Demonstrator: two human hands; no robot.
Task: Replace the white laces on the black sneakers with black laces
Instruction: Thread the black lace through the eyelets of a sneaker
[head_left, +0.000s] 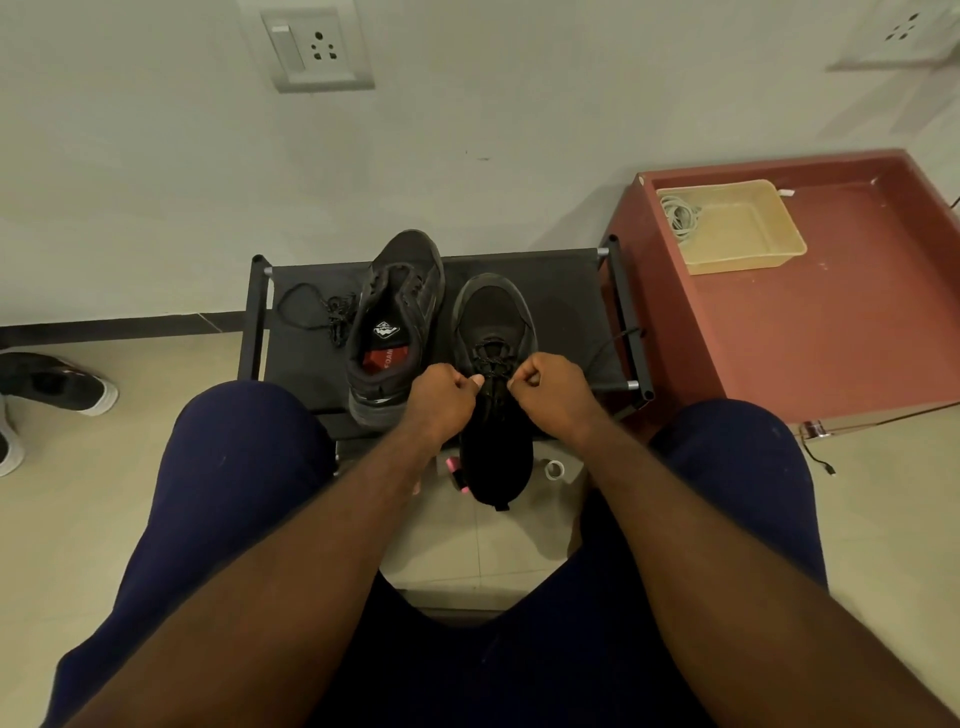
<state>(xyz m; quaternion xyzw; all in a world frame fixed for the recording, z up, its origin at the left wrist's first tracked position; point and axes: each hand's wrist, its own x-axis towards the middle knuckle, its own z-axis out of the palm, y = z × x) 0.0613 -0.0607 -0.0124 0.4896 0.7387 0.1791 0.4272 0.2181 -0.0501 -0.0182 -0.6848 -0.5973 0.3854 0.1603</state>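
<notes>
Sneaker (493, 312) at the bench's (566, 291) front edge gets its black lace (488, 358): left hand (447, 395) and right hand (550, 387) each pinch an end, grip tight; equal outward pulls should seat the crossings evenly.

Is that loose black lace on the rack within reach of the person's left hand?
Probably yes, once freed: the left hand pinches the lacing on the near sneaker, and the loose black lace lies uncovered past the unlaced sneaker, which it must pass over.
</notes>
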